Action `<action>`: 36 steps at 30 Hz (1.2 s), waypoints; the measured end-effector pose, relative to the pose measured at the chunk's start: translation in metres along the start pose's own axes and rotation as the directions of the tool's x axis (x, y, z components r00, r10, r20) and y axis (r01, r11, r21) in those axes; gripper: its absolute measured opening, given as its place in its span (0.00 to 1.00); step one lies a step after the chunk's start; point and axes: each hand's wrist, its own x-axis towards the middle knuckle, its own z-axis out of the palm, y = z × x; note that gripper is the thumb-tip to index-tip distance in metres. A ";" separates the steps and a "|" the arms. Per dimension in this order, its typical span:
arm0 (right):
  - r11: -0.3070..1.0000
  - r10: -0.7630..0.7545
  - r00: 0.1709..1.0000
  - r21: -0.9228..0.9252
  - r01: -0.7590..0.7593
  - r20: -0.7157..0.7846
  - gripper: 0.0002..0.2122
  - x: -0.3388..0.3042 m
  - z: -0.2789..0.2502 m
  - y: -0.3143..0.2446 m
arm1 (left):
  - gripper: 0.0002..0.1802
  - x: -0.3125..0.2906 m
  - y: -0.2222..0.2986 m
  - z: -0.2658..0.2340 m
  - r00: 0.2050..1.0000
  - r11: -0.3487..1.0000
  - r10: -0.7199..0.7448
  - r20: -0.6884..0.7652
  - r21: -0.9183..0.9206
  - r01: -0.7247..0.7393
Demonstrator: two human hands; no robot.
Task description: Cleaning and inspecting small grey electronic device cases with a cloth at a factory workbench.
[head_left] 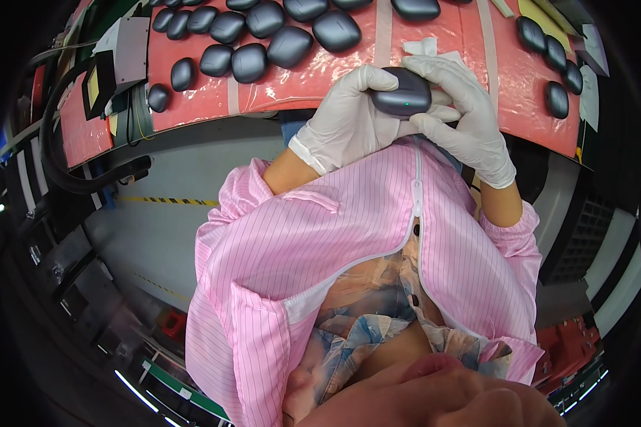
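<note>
Smoothly rounded case (401, 94), in wrinkled gloved hands (349, 117) (471, 107)

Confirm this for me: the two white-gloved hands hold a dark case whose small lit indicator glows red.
One thing is wrong: in the head view, the indicator on the dark case glows green, not red. The rest stands.

The left forearm (286, 171) and right forearm (502, 205) are angled inward; the left hand (349, 110), gloved, is held with its thumb (379, 78) extended; the right hand (471, 107), also gloved, is cupped, its fingers (438, 71) and thumb opposed.
</note>
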 end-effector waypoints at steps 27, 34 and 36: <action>0.806 -0.313 0.927 -0.574 0.145 -0.207 0.12 0.008 0.022 -0.014 | 0.23 0.015 -0.002 -0.032 0.961 0.976 0.217 0.172 -0.055 -0.210; 0.952 -0.136 0.891 -0.307 -0.004 -0.433 0.10 -0.003 0.011 0.009 | 0.26 0.002 0.009 -0.014 0.992 0.983 0.128 0.022 0.130 -0.130; 0.985 -0.053 0.859 -0.166 -0.038 -0.509 0.11 -0.003 0.001 0.008 | 0.25 0.002 0.014 -0.017 0.983 0.959 0.167 0.079 0.217 -0.180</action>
